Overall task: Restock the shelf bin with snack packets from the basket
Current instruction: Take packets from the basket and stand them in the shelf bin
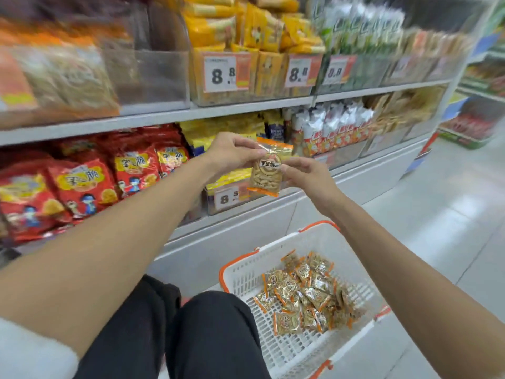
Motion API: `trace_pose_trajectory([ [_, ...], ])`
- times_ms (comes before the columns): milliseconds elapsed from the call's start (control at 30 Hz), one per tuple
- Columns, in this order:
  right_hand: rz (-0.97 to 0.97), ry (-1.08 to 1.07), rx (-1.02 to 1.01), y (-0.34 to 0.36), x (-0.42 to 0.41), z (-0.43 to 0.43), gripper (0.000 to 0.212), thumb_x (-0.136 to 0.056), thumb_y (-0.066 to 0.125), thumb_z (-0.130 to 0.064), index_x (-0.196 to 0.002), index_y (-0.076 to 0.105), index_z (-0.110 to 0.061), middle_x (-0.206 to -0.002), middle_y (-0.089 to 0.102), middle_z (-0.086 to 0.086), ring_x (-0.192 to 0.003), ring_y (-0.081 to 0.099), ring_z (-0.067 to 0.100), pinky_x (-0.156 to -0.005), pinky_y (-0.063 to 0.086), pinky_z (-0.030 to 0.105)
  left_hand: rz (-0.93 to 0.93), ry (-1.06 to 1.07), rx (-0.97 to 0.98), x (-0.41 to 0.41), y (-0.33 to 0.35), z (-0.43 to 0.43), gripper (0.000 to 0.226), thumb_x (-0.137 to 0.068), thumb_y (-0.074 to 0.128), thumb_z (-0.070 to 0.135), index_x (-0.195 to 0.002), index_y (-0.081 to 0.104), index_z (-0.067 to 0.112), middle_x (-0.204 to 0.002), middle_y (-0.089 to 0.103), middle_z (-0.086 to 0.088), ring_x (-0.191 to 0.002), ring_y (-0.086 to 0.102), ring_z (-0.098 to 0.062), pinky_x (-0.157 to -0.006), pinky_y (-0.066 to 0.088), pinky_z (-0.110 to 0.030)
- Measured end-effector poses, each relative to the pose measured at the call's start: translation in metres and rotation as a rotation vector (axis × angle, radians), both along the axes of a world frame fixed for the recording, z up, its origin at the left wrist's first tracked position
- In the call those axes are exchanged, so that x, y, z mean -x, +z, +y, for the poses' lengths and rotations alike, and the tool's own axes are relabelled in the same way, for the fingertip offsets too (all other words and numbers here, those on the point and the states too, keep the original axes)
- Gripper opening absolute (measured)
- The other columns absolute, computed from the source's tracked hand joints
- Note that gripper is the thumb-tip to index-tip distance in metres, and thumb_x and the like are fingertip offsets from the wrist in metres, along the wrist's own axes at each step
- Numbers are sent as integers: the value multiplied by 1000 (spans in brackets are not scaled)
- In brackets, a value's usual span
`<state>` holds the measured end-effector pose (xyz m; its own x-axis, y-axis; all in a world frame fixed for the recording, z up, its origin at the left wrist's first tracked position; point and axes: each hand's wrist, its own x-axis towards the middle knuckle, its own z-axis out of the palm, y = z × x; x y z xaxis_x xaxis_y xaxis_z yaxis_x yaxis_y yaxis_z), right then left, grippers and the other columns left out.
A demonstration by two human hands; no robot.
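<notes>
Golden-brown snack packet [266,175] with orange strips at top and bottom, held upright in mid-air by two bare hands in front of a shop shelf. The left hand [231,152] pinches the packet's upper left corner between thumb and curled fingertips. The right hand [306,174] pinches its right edge, fingers curled, thumb towards the round label on the front.

Just behind and below the packet, on the lower shelf, sits a clear shelf bin [211,205] with a white price label [229,198] that begins with an 8; yellow-wrapped goods show inside it. Left of the bin lie red crisp bags [82,184] with cartoon figures. Right of it stand white and red bags [332,127], blurred.

On the upper shelf, far and above, clear bins hold yellow packs [257,31], with more price labels [220,73] reading 8 on their fronts. Both ends of that shelf are too blurred to read.

Near and to the right, on the pale tiled floor [451,214], stands a white plastic basket [240,272] with an orange rim and handles. A loose heap of matching golden packets [303,294] lies on its bottom, towards its right side.

Near the lower edge are the person's knees in black trousers [207,335], just left of the basket, and a white sleeve [27,351] at the lower left corner.
</notes>
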<state>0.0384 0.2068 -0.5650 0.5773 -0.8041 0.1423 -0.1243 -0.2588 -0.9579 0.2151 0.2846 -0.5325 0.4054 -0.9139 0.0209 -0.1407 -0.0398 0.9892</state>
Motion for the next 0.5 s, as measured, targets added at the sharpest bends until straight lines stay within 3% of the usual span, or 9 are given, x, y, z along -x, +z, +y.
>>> trace_pose_trajectory([
  [67, 18, 27, 66, 27, -14, 6, 6, -87, 71, -9, -85, 69, -14, -75, 68, 0, -60, 61, 2, -58, 49, 16, -52, 34, 56, -8, 30, 6, 19, -82, 72, 0, -99, 69, -5, -62, 69, 3, -54, 65, -2, -59, 56, -16],
  [167, 43, 35, 207, 66, -43, 14, 15, -85, 73, -13, -72, 66, -14, -72, 65, 9, -65, 59, 12, -60, 47, 25, -138, 41, 116, -31, 73, 20, 16, -82, 73, 5, -98, 71, 2, -68, 70, 3, -55, 65, -1, -61, 56, -17],
  [267, -18, 46, 297, 105, -81, 27, 12, -86, 73, -16, -76, 69, -18, -76, 68, 10, -71, 60, 16, -69, 53, 38, -133, 52, 164, -65, 115, 41, 16, -83, 73, 9, -99, 71, 5, -79, 70, 0, -64, 67, -1, -63, 54, -15],
  [333, -60, 55, 367, 131, -110, 37, 15, -87, 71, -14, -76, 68, -23, -73, 69, 1, -69, 62, 12, -71, 56, 35, -114, 66, 201, -90, 141, 57, 17, -84, 72, 10, -100, 70, 5, -84, 71, -1, -71, 69, -3, -67, 54, -15],
  [433, -74, 71, 465, 170, -158, 48, 12, -87, 71, -18, -84, 73, -7, -77, 72, 5, -66, 64, 11, -66, 55, 35, -136, 164, 257, -129, 177, 77, 10, -82, 75, 14, -91, 70, 15, -89, 72, 0, -79, 69, -4, -73, 55, -16],
  [500, -89, 50, 497, 190, -194, 45, 16, -85, 72, -21, -87, 73, -5, -81, 74, 5, -73, 69, 16, -69, 59, 37, -125, 225, 295, -154, 196, 84, 9, -83, 74, 14, -87, 68, 18, -89, 72, 0, -80, 69, -6, -73, 55, -17],
])
